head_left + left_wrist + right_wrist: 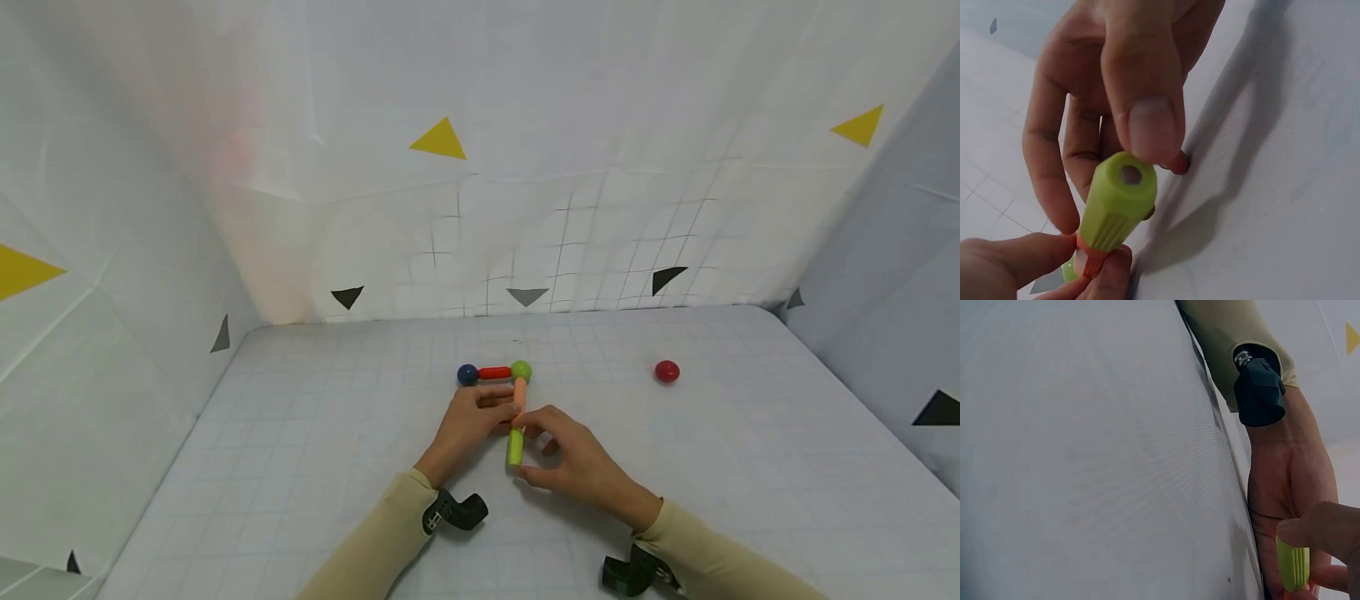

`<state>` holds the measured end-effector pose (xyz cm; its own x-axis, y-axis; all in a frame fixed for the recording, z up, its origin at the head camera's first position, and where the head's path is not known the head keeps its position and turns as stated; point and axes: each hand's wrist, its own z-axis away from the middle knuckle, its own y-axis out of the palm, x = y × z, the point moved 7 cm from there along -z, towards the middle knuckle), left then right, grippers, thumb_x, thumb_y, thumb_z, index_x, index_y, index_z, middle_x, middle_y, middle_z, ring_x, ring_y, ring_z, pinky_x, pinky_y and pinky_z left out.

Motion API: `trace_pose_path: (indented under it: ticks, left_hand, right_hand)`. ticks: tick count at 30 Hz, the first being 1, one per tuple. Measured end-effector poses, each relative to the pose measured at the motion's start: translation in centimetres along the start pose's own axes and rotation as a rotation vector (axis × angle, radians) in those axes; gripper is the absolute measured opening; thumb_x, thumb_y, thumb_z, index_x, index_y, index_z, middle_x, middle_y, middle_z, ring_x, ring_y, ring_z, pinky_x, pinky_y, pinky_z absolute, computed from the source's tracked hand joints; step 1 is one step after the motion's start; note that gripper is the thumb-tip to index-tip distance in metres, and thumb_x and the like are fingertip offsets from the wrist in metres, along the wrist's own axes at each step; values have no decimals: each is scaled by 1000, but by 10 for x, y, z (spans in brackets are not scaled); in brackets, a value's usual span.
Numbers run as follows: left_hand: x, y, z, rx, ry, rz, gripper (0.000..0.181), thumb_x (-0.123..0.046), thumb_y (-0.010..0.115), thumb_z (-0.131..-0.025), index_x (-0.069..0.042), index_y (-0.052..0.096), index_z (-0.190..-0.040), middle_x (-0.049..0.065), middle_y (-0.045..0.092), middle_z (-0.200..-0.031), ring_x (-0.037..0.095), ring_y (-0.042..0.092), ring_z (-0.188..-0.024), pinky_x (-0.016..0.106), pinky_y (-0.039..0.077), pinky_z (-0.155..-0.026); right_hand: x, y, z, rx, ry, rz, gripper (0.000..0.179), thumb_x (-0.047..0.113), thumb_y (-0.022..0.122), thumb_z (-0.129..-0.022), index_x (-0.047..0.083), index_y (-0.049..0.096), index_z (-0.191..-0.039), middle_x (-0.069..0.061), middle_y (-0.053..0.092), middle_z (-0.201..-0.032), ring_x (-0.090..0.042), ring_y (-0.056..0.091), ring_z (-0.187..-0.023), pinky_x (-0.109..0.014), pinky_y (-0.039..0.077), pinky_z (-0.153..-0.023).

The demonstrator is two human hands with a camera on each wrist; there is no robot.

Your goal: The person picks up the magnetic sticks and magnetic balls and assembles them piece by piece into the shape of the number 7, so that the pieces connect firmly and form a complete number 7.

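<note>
An L-shaped chain of toy pieces lies in the middle of the head view. A dark blue ball (467,375), a red rod (495,372) and a light green ball (521,370) form its far side. From the green ball an orange rod (520,390) runs toward me, with a yellow-green rod (515,447) end to end behind it. My left hand (467,423) pinches the orange rod. With thumb and fingers, my right hand (573,457) holds the yellow-green rod; its near end shows a round grey spot in the left wrist view.
A red ball (667,372) lies apart at the right on the white gridded table (720,467). White sheet walls with yellow and dark triangles stand at the back and both sides. Dark wrist cameras (457,511) are strapped on both sleeves.
</note>
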<state>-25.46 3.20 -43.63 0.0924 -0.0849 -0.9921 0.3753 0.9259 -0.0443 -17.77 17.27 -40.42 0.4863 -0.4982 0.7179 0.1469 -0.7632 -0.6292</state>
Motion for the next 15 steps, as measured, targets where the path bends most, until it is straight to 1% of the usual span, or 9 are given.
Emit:
trace_pose_path:
  ticks: [5, 9, 12, 15]
  left_hand:
    - [0, 1, 0, 8, 3, 3, 37, -19, 75, -99, -3, 71, -132, 7, 73, -119, 19, 73, -97, 34, 59, -85]
    - [1, 0, 3, 20, -1, 6, 35, -20, 72, -100, -3, 71, -131, 6, 73, -117, 19, 71, -99, 34, 58, -86]
    - [3, -2, 7, 42, -11, 20, 33, -20, 69, -101, -3, 71, -129, 7, 73, -115, 20, 71, -101, 34, 58, -86]
    - [4, -1, 13, 87, -36, 65, 33, -20, 67, -103, -1, 69, -130, 10, 73, -116, 23, 71, -104, 35, 58, -86]
  right_hand:
    - [-1, -1, 2, -5, 2, 23, 54, 14, 89, -84, 9, 63, -132, 5, 63, -115, -21, 63, -101, -33, 57, -80]
    - [-2, -1, 3, -11, 7, 10, 55, 13, 89, -84, 9, 64, -133, 5, 65, -117, -21, 64, -100, -34, 58, -79]
    - [-2, 0, 3, -9, 2, -3, 53, 12, 88, -84, 9, 64, -132, 4, 66, -117, -22, 63, -100, -35, 58, -79]
    - [-1, -1, 3, -10, 0, 1, 53, 12, 88, -84, 10, 64, -131, 5, 65, -117, -22, 63, -101, -35, 58, -79]
